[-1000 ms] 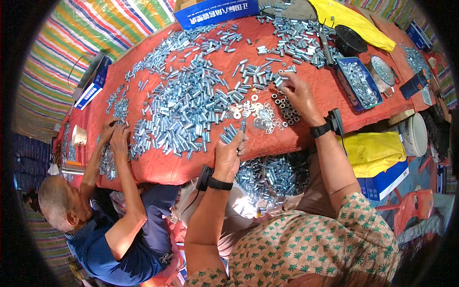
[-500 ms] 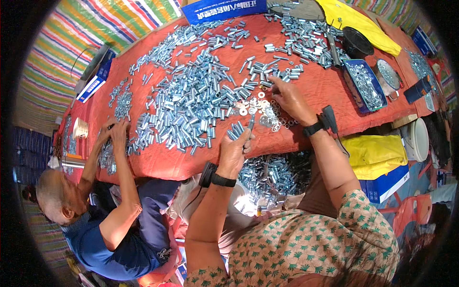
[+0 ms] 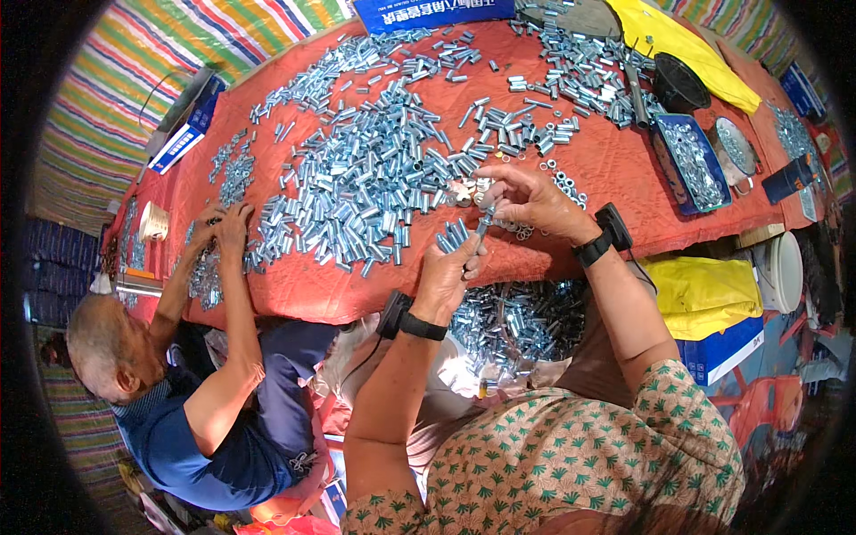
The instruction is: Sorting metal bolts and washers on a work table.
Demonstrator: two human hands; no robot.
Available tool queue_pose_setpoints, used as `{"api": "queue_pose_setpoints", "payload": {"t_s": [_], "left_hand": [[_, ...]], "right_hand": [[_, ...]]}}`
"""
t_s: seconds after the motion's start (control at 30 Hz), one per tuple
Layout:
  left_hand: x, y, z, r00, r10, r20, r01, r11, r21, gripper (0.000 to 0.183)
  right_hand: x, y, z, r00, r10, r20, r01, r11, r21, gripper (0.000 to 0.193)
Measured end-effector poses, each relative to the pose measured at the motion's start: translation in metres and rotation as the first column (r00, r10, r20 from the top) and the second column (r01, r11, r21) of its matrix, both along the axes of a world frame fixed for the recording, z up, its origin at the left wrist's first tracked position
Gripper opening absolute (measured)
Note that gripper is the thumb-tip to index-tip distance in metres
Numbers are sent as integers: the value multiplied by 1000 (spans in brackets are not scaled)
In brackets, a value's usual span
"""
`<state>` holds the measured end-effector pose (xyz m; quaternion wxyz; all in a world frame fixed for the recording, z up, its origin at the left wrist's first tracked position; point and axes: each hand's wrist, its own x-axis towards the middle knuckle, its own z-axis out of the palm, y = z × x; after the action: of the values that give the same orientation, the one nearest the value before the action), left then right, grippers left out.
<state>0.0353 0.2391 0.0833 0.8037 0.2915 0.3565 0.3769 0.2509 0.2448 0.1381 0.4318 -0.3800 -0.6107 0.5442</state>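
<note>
My left hand is closed around a silvery bolt that points up and away from its fingers. At the bolt's upper end, the fingers of my right hand are pinched together; whatever small piece they may hold is hidden. Just left of my left fingers lies a small group of metal sleeves on the red cloth. Loose ring washers lie beyond and beside my right hand, and pale flat washers show near its fingertips. Left of my hands spreads a large heap of metal sleeves.
A co-worker at the left handles small parts on the cloth. At the right stand a blue tray of washers, a black bowl and a metal cup. More metal pieces fill a space below the table edge.
My right hand has drawn back from the far washers and sleeves to the bolt's tip in my left hand, its fingers now pinched. The whole view has shifted slightly.
</note>
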Motion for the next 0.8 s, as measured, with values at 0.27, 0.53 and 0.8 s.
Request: {"api": "queue_pose_setpoints", "payload": {"t_s": [0.27,0.53,0.8], "left_hand": [[0,-2,6,997,-33,-69,41,992,116,13],[0,0,6,991,-3,-131,22,990,142,10],[-2,-1,7,982,-42,-182,71,985,156,14]], "right_hand": [[-3,2,-8,997,-62,39,59,996,63,61],[-15,1,-21,964,-211,162,184,969,166,67],[-17,0,-25,981,-176,77,171,982,78,72]]}}
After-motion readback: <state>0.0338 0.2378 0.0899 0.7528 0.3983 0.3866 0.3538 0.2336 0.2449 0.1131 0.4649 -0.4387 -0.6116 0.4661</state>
